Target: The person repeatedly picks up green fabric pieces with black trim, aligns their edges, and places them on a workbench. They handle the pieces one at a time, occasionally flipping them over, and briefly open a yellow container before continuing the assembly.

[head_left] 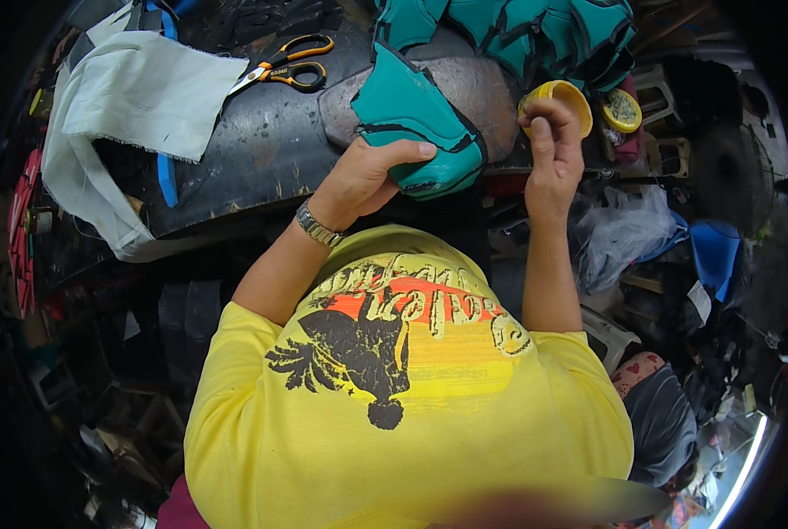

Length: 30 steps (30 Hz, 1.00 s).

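Observation:
My left hand (369, 176) grips a teal shoe upper (412, 110) with black edging, its thumb pressed on the lower part. The upper lies partly over a worn, brownish slab (491, 97) on the bench and hangs over the near edge. My right hand (554, 159) is raised beside it, fingers curled in front of a yellow tub (579, 101) that tilts with its mouth toward the right. Whatever these fingers hold, if anything, is hidden. Several more teal uppers (535, 35) with black edges are heaped at the far side.
Orange-and-black scissors (293, 66) rest on the dark bench (235, 167), left of the slab. White cloth (147, 97) drapes over the bench's left end. Right of the tub is a round yellow container (623, 110); below it hang clear plastic bags (628, 234).

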Available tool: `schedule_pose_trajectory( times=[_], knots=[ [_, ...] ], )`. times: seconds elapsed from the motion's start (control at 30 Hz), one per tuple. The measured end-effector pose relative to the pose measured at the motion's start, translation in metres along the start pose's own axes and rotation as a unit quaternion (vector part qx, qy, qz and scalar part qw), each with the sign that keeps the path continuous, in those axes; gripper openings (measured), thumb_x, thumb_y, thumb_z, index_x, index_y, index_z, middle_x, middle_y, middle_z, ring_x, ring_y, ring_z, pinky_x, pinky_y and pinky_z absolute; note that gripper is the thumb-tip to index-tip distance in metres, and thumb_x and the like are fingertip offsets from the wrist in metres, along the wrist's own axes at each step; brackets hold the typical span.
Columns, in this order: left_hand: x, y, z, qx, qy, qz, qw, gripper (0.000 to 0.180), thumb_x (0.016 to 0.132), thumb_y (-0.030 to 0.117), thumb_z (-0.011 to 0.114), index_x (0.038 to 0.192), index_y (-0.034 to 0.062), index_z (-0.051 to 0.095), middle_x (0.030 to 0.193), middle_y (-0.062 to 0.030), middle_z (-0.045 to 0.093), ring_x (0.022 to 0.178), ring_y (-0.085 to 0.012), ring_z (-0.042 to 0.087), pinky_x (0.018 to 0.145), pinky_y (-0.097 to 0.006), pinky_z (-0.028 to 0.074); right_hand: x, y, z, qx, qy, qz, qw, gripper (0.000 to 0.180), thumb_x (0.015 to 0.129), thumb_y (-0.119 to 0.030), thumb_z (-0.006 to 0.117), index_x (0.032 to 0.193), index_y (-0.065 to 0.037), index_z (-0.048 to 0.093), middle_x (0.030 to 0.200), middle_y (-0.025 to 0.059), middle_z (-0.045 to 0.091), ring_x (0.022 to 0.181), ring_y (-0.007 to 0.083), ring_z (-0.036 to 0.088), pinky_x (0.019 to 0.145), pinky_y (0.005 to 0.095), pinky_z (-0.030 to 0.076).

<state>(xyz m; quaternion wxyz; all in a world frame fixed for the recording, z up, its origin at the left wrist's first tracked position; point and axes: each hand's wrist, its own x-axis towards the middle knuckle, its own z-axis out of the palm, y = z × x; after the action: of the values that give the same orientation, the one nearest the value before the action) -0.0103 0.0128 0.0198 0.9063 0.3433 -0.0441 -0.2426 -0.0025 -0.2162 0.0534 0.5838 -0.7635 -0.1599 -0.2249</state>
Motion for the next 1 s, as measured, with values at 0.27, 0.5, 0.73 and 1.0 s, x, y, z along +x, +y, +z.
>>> schedule_pose_trajectory(
  times=[0.27, 0.5, 0.73, 1.0],
  knots=[
    [0.002, -0.002, -0.003, 0.005, 0.005, -0.010, 1.000, 0.030, 0.088, 0.002, 0.068, 0.117, -0.0006, 0.065, 0.110, -0.0110, 0.073, 0.100, -0.0202, 0.071, 0.089, -0.035, 0.058, -0.023, -0.002, 0.003, -0.096, -0.067, 0.019, 0.993, 0.019, 0.097, -0.017, 0.062, 0.101, -0.002, 0.072, 0.115, 0.0129, 0.058, 0.110, 0.0240, 0.055, 0.096, 0.0340, 0.042],
    [0.000, -0.001, 0.000, 0.015, 0.007, 0.020, 1.000, 0.037, 0.087, 0.001, 0.068, 0.124, 0.0007, 0.061, 0.113, -0.0090, 0.071, 0.104, -0.0188, 0.068, 0.092, -0.034, 0.055, -0.020, 0.000, 0.010, -0.095, -0.084, -0.001, 0.992, 0.032, 0.093, -0.020, 0.068, 0.120, -0.004, 0.069, 0.126, 0.0141, 0.059, 0.117, 0.0259, 0.055, 0.104, 0.0364, 0.039],
    [0.000, -0.001, 0.004, 0.098, -0.039, 0.056, 0.993, 0.080, 0.085, -0.001, 0.069, 0.155, 0.0044, 0.030, 0.150, -0.0094, 0.047, 0.131, -0.0175, 0.051, 0.108, -0.034, 0.045, -0.022, -0.011, 0.018, 0.186, -0.071, 0.173, 0.965, 0.060, 0.088, -0.004, 0.073, 0.142, -0.001, 0.049, 0.111, 0.0090, 0.065, 0.103, 0.0139, 0.061, 0.093, 0.0274, 0.048],
    [0.001, -0.012, 0.003, 0.209, -0.031, 0.103, 0.972, 0.058, 0.091, 0.011, 0.072, 0.143, 0.0027, 0.048, 0.134, -0.0052, 0.059, 0.121, -0.0127, 0.055, 0.103, -0.031, 0.047, -0.021, -0.009, 0.029, 0.214, -0.046, 0.196, 0.956, 0.052, 0.091, 0.003, 0.068, 0.140, -0.001, 0.051, 0.097, 0.0046, 0.067, 0.090, 0.0082, 0.062, 0.085, 0.0222, 0.049]
  ],
)
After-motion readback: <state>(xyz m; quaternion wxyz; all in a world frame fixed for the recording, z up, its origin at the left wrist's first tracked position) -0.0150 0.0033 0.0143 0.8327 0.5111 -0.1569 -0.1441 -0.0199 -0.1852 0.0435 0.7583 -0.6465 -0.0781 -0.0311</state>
